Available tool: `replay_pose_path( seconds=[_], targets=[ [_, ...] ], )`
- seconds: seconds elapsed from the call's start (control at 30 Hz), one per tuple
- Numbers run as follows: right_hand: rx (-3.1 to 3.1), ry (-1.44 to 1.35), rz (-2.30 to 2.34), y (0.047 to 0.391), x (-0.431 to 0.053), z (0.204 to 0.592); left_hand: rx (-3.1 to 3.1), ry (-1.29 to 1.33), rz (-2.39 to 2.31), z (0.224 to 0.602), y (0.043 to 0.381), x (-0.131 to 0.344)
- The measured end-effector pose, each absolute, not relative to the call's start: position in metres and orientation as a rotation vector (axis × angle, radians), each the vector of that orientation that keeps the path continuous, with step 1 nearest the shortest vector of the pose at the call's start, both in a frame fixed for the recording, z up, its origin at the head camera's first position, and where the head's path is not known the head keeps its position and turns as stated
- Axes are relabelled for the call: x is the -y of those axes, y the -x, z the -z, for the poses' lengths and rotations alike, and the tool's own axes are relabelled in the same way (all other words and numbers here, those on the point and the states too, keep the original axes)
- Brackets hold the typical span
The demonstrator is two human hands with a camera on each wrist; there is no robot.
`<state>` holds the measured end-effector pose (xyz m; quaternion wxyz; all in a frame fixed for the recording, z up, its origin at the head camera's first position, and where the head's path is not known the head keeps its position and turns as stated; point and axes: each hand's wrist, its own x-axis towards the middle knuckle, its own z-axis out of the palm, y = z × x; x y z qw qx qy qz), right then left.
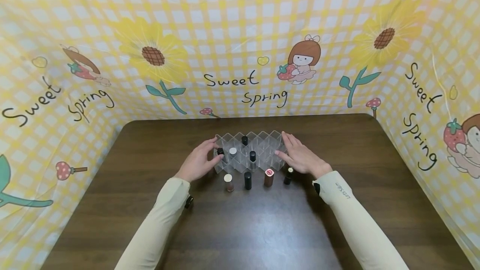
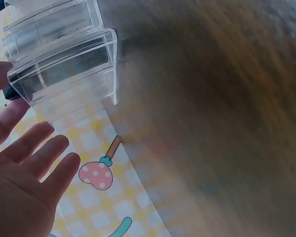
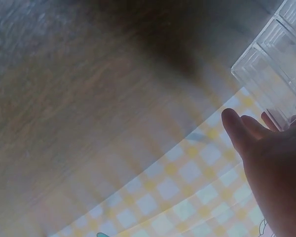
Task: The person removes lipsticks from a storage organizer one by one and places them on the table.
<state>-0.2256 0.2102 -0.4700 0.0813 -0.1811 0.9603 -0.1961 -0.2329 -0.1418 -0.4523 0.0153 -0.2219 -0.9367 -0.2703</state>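
A clear acrylic lipstick organizer [image 1: 267,147] with diamond-shaped cells stands near the back of the table. My left hand [image 1: 198,160] holds its left end, thumb at the front and fingers toward the back. My right hand [image 1: 303,156] holds the right end, its thumb over the near side and fingers along the far corner. Small tubes stand in the cells: one white-capped tube [image 1: 233,151] and black-capped ones, such as the middle tube [image 1: 253,156]. Beside my left thumb is another black cap [image 2: 11,92]. In the right wrist view, the organizer's end [image 3: 266,69] partly hides my fingertips.
Before the organizer, a row stands on the dark wooden table [image 1: 258,228]: a pale-capped tube [image 1: 228,183], a black tube [image 1: 248,181], a brownish-red tube with a pink top [image 1: 268,178] and a small dark bottle [image 1: 288,176]. Yellow checked cloth [image 1: 232,49] hangs around the table.
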Motion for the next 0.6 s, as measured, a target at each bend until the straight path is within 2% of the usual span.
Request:
replay_pose_path(
  seconds=[0.6],
  targets=[
    [-2.857, 0.508, 0.671, 0.224, -0.2092, 0.4687, 2.89, 0.709, 0.957, 0.4502, 0.2345, 0.1408]
  ],
)
